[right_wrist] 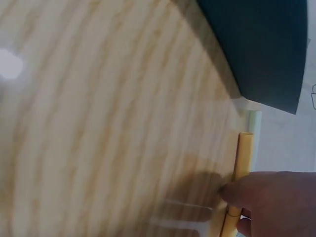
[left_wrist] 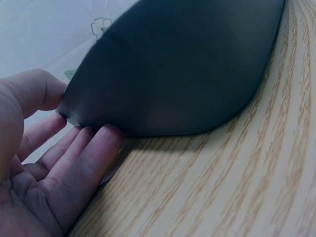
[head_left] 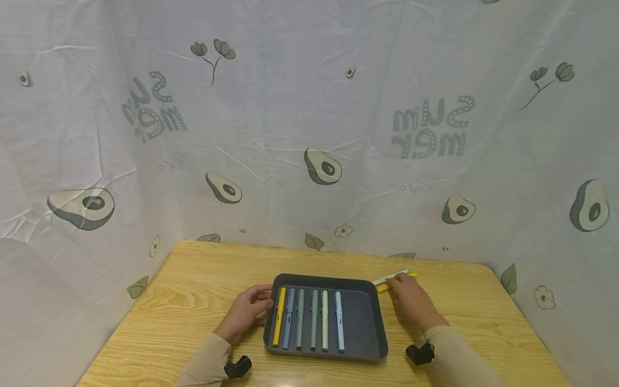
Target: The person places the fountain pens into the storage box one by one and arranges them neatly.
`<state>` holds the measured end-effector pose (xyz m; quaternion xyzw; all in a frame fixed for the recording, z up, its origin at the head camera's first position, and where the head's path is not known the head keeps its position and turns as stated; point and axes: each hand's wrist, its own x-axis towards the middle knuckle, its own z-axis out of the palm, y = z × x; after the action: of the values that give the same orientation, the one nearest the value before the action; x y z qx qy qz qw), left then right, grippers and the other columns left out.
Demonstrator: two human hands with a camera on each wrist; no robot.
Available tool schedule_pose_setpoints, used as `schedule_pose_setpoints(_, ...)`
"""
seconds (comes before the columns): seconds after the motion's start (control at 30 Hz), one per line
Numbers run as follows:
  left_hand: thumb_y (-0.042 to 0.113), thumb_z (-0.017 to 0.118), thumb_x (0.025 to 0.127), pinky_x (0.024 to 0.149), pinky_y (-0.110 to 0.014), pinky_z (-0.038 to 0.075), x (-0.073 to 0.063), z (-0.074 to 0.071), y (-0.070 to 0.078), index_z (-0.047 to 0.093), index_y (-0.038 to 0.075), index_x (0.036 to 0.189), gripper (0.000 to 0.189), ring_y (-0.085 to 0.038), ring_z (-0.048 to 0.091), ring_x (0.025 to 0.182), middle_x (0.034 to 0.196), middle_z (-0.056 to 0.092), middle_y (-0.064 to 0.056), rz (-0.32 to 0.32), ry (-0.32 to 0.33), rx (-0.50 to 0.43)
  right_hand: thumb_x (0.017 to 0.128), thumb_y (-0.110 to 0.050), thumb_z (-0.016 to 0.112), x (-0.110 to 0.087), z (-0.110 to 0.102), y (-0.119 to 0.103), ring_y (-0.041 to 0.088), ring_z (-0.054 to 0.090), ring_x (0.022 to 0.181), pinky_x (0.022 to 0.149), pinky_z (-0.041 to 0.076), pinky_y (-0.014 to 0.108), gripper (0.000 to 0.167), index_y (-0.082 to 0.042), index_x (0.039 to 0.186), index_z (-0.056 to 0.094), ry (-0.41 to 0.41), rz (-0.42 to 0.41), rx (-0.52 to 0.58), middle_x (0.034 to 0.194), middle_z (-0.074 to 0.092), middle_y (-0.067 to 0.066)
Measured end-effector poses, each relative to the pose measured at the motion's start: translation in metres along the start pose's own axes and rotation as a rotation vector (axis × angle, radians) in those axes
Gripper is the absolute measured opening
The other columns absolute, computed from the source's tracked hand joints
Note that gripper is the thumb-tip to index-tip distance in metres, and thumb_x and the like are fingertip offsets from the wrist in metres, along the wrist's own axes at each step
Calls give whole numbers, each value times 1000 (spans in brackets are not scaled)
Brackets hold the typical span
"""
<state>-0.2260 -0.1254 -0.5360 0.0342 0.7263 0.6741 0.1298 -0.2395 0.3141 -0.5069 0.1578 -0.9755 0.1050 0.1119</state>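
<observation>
My left hand [head_left: 246,313] grips the dark tray [head_left: 361,325] by its left side, thumb at the rim and fingertips against the underside in the left wrist view. Several capped pens lie side by side in the tray: a yellow pen [head_left: 279,317] leftmost, then blue and grey-green ones, a pale green pen [head_left: 324,321] and a light blue pen [head_left: 340,322]. Beyond the tray's right edge, my right hand [head_left: 412,300] pinches another yellow pen [right_wrist: 243,153] between thumb and fingers, close over the table. Just behind it lies a second pale green pen [head_left: 382,280], partly covered by the hand.
The wooden table [head_left: 193,290] carries the tray and loose pens. A printed cloth [head_left: 271,215] hangs along its back and sides. Both wrists wear a black device, one on the left [head_left: 238,367] and one on the right [head_left: 419,354].
</observation>
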Motion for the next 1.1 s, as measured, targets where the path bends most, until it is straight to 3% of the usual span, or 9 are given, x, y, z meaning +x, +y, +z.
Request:
schedule_pose_setpoints(0.27, 16, 67, 101, 77, -41, 61, 1, 1, 0, 53, 3, 146, 49, -24, 66, 109, 133, 62, -18, 7, 0, 5, 90, 3, 73, -10, -2, 3, 32, 58, 94, 73, 55, 44, 15, -9, 98, 73, 13, 28, 19, 100, 62, 8)
schedule_pose_setpoints(0.43, 16, 67, 100, 76, -41, 61, 1, 1, -1, 54, 3, 146, 49, -23, 66, 108, 132, 63, -18, 8, 6, 11, 90, 8, 67, -20, -6, 8, 29, 57, 92, 76, 55, 44, 19, -9, 96, 72, 6, 14, 45, 101, 62, 7)
schedule_pose_setpoints(0.67, 18, 69, 99, 76, -42, 61, 2, 0, -4, 55, 4, 146, 50, -23, 66, 108, 132, 63, -17, 5, 16, -3, 93, 5, 62, -32, -12, 12, 30, 59, 102, 87, 54, 49, 21, -13, 94, 73, -29, 25, 109, 106, 63, 5)
schedule_pose_setpoints(0.73, 18, 69, 99, 76, -42, 62, 2, -1, -4, 55, 4, 146, 50, -23, 66, 108, 132, 63, -17, 7, 16, -7, 94, 2, 59, -34, -13, 13, 34, 60, 105, 88, 54, 51, 19, -9, 99, 73, -28, 82, 137, 110, 64, 9)
schedule_pose_setpoints(0.8, 18, 69, 99, 76, -42, 62, 2, -1, -4, 54, 4, 146, 50, -23, 66, 108, 132, 63, -17, 9, 14, -11, 97, -3, 56, -34, -15, 14, 38, 62, 106, 87, 54, 54, 20, -1, 110, 71, -27, 190, 198, 113, 64, 17)
schedule_pose_setpoints(0.93, 18, 69, 99, 76, -42, 62, 3, -1, -4, 54, 3, 146, 51, -23, 66, 108, 132, 63, -17, 12, 8, -12, 104, -21, 53, -32, -23, 17, 43, 64, 102, 82, 55, 56, 46, 16, 131, 54, -59, 446, 339, 121, 60, 36)
schedule_pose_setpoints(1.0, 18, 69, 99, 76, -42, 62, 3, -1, -5, 54, 3, 145, 50, -23, 67, 107, 131, 63, -17, 14, 7, -8, 105, -31, 54, -30, -26, 19, 41, 64, 94, 78, 54, 53, 58, 21, 131, 48, -110, 515, 366, 118, 59, 40)
schedule_pose_setpoints(1.1, 17, 69, 99, 77, -42, 62, 3, -1, -4, 54, 3, 145, 50, -22, 67, 107, 131, 63, -17, 12, 5, -3, 103, -35, 57, -28, -28, 20, 31, 59, 79, 70, 51, 45, 61, 22, 123, 52, -161, 549, 365, 102, 62, 34)
